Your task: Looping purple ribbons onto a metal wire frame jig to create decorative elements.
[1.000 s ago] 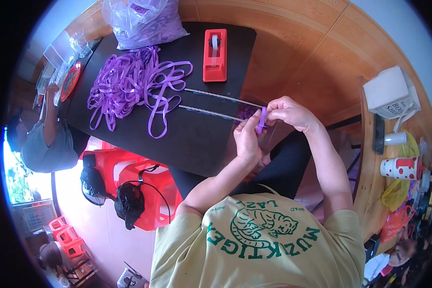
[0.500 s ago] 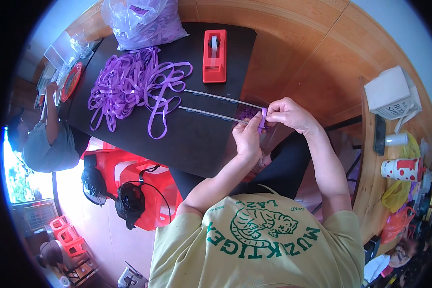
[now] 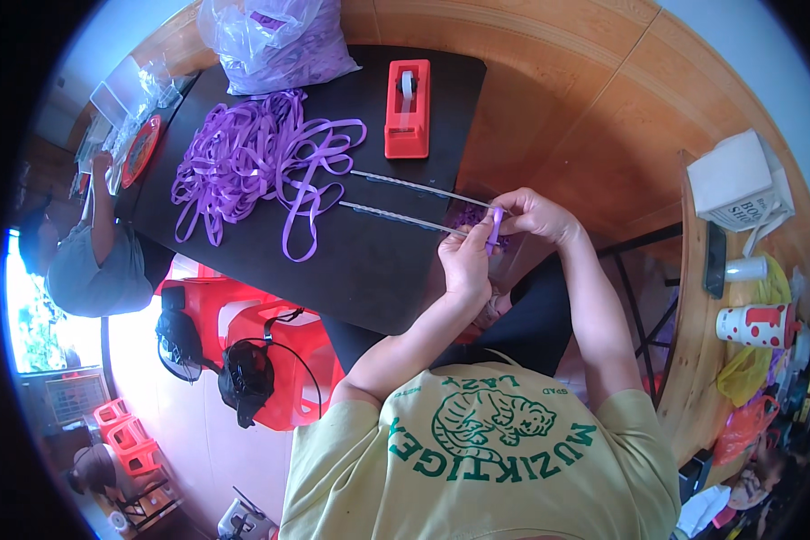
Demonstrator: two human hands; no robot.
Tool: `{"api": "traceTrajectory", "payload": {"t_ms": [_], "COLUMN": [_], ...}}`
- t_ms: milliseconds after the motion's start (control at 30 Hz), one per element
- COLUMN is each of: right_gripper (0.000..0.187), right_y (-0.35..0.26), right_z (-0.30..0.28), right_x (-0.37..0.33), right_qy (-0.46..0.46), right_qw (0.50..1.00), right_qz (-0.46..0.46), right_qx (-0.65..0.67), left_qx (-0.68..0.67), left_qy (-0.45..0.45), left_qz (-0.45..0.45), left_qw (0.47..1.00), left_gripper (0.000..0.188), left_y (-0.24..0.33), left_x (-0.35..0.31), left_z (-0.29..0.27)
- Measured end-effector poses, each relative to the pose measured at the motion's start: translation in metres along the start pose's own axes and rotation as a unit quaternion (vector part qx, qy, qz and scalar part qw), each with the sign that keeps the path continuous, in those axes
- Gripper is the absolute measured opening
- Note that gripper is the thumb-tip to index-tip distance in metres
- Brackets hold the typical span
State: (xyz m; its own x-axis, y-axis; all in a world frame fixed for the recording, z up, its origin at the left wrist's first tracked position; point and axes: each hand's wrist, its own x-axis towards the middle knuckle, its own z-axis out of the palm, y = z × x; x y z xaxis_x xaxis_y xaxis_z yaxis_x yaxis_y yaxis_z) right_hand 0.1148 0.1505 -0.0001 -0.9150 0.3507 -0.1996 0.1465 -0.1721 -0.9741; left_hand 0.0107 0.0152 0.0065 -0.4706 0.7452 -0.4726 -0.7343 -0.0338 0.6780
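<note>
Two thin grey rods, twisted-looking along part of their length (image 3: 396, 216), run side by side from the black table past its right edge. A short piece of purple ribbon (image 3: 494, 229) stands across their near ends. My left hand (image 3: 466, 264) is closed, its thumb and fingers pinching the ribbon from the near side. My right hand (image 3: 535, 219) pinches the same ribbon at its upper end. Fingers hide how the ribbon passes round the rods. Loose purple ribbon loops (image 3: 310, 193) lie at the rods' far ends, beside a big tangled ribbon heap (image 3: 229, 162).
A red tape dispenser (image 3: 409, 135) and a clear bag of purple ribbon (image 3: 288, 58) stand on the black table (image 3: 369, 279). Red stools (image 3: 292, 360) with black bags are at the left. A person (image 3: 99, 270) sits beyond. A wooden shelf (image 3: 693, 378) holds a spotted cup (image 3: 754, 325).
Both hands stay at the rod ends with the ribbon pinched between them. My right hand has shifted slightly left and down, and the whole view has moved a little.
</note>
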Motion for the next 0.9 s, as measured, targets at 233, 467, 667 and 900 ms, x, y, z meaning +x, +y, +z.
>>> {"api": "traceTrajectory", "payload": {"t_ms": [233, 467, 667, 900], "right_gripper": [0.014, 0.017, 0.010, 0.017], "right_y": [0.008, 0.024, 0.028, 0.044], "right_z": [0.003, -0.007, -0.003, 0.000], "right_x": [0.017, 0.026, 0.032, 0.041], "right_qy": [-0.056, -0.078, -0.091, -0.103], "right_qw": [0.995, 0.988, 0.975, 0.955], "right_qz": [-0.022, -0.068, -0.094, -0.121], "right_qx": [0.083, 0.112, 0.179, 0.251], "left_qx": [0.003, -0.041, -0.042, -0.040], "left_qy": [-0.013, -0.023, -0.041, -0.037], "left_qz": [0.011, -0.026, -0.031, -0.026], "left_qw": [1.000, 0.999, 0.998, 0.998], "left_gripper": [0.018, 0.015, 0.012, 0.009], "left_y": [-0.001, 0.006, 0.005, 0.004], "left_x": [-0.001, -0.008, -0.011, -0.010], "left_z": [-0.003, -0.006, -0.009, -0.011]}}
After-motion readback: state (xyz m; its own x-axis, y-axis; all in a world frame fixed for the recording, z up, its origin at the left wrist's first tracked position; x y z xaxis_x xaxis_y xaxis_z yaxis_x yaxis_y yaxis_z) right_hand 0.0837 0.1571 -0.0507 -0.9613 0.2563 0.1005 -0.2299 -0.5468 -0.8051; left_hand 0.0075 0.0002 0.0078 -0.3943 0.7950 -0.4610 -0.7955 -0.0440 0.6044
